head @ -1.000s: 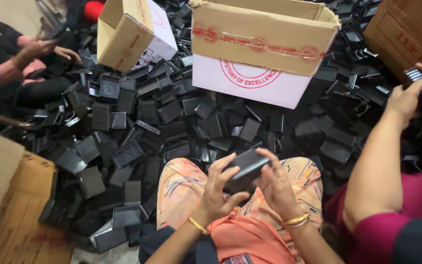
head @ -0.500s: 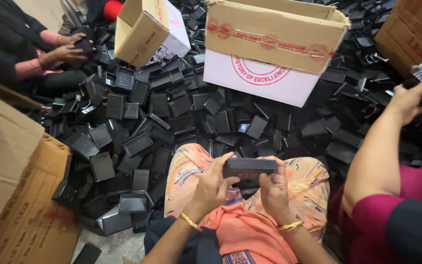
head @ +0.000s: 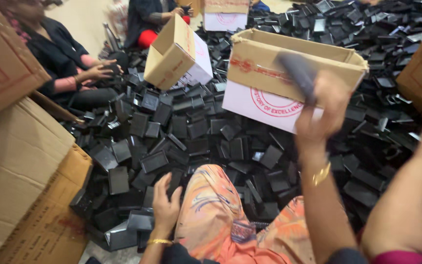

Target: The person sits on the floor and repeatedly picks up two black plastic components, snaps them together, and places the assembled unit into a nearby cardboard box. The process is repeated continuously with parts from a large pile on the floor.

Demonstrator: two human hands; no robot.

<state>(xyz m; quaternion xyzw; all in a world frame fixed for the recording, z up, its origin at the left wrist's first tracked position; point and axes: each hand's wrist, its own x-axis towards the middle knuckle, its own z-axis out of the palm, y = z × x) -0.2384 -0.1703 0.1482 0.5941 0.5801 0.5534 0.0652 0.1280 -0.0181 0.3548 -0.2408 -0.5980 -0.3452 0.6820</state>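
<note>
The head view showed the right hand (head: 321,110) raised in front of the open cardboard box (head: 289,80), its fingers closed around a flat dark case (head: 296,73) that was blurred by motion. The case stood just in front of the box's near wall, close to the rim and not yet over the opening. The left hand (head: 166,200) was low beside the patterned knee (head: 216,205), fingers loosely spread and resting on the pile of black cases (head: 181,132) on the floor; whether it pinched one of them could not be told.

To do this step well, I judged that the right hand should carry the case clearly over the near rim before opening, because the wall was close and a case let go too early could strike it and fall back on the pile. The left hand would do well to settle on a single case lying on top, not one wedged under others. Another person's arm (head: 406,195) was close on the right, so the swing needed to stay narrow.
</note>
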